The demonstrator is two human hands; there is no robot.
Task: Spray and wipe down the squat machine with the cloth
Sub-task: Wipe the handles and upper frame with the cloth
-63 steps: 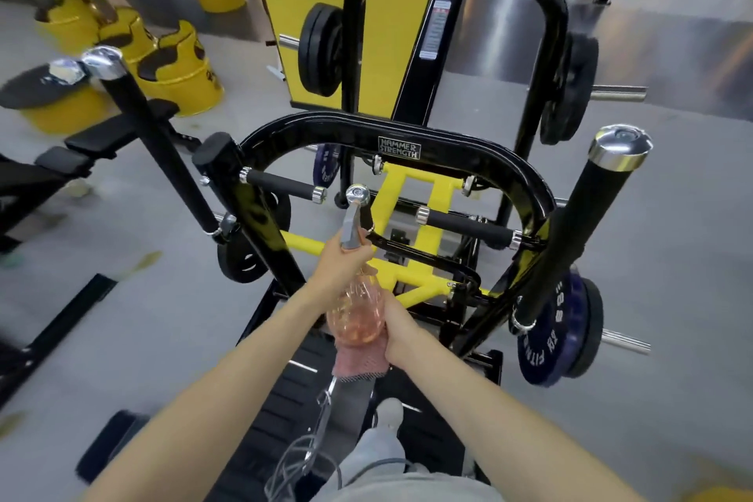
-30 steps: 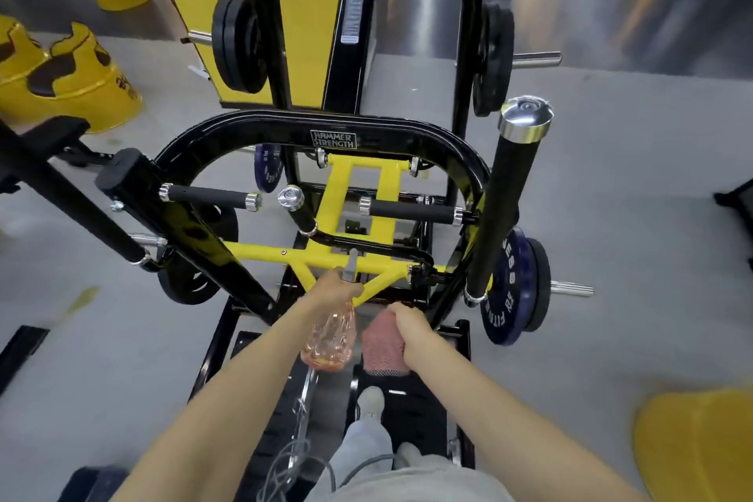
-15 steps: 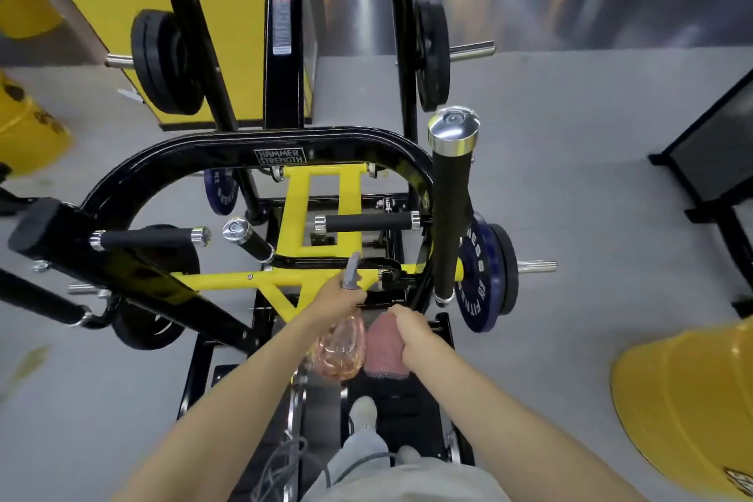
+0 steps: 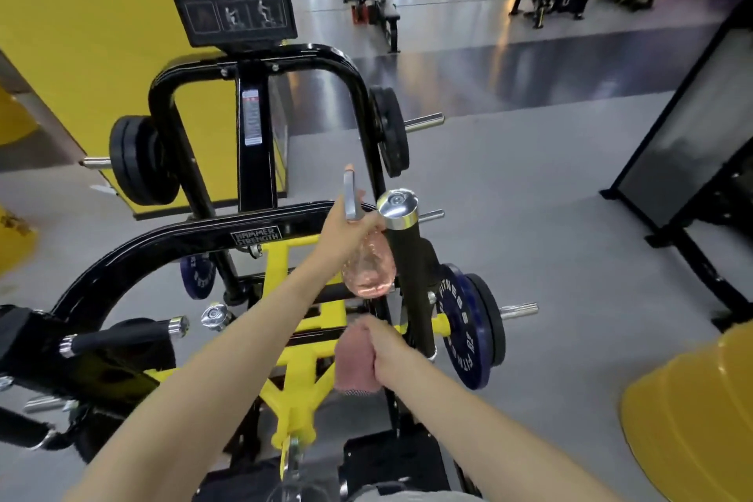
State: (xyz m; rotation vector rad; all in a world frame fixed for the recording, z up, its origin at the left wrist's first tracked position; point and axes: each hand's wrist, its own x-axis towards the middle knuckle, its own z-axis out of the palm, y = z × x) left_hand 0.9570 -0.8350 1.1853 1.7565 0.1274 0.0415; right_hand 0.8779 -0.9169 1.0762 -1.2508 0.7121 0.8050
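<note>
The translucent pink plastic spray bottle (image 4: 368, 271) is gripped at its neck by the curled fingers of the left hand (image 4: 348, 228), held just left of the near-vertical, chrome-capped black post (image 4: 411, 285) of the black-and-yellow steel squat machine (image 4: 191, 236). The bunched pink cloth (image 4: 352, 363) is clenched in the right hand (image 4: 387, 353), lower, beside the post's foot.
</note>
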